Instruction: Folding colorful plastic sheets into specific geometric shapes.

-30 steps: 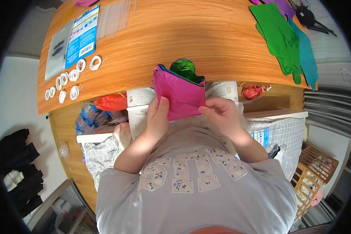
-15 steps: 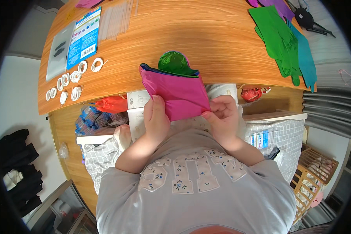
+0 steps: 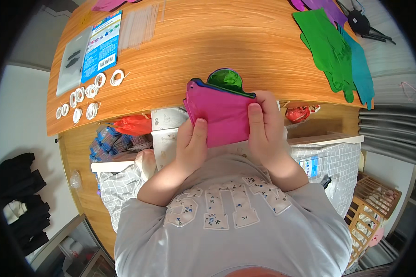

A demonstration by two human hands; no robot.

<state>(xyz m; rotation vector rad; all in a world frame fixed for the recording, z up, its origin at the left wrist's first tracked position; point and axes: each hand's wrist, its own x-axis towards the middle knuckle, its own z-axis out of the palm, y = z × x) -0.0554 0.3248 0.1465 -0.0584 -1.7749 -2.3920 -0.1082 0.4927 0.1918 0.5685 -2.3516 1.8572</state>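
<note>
The left hand point(image 3: 192, 144) and right hand point(image 3: 266, 129) pinch opposite sides of the smooth, shiny pink foil point(image 3: 224, 115), thumbs on top, at the grainy table's near edge point(image 3: 162, 99). A rounded, crinkled green lobe point(image 3: 227, 80) shows past it. Beyond lie coiled white cords point(image 3: 91, 91), flat green sheets point(image 3: 324, 46), thin clear strips point(image 3: 137, 28).

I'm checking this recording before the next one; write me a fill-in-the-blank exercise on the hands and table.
1. The left hand and right hand hold the foil, whose front is ____.
2. The rounded part beyond that front is mostly ____.
3. The coiled cords are coloured ____.
4. The green sheets lie toward the table's ____ end.

Missing words: pink; green; white; right.
</note>
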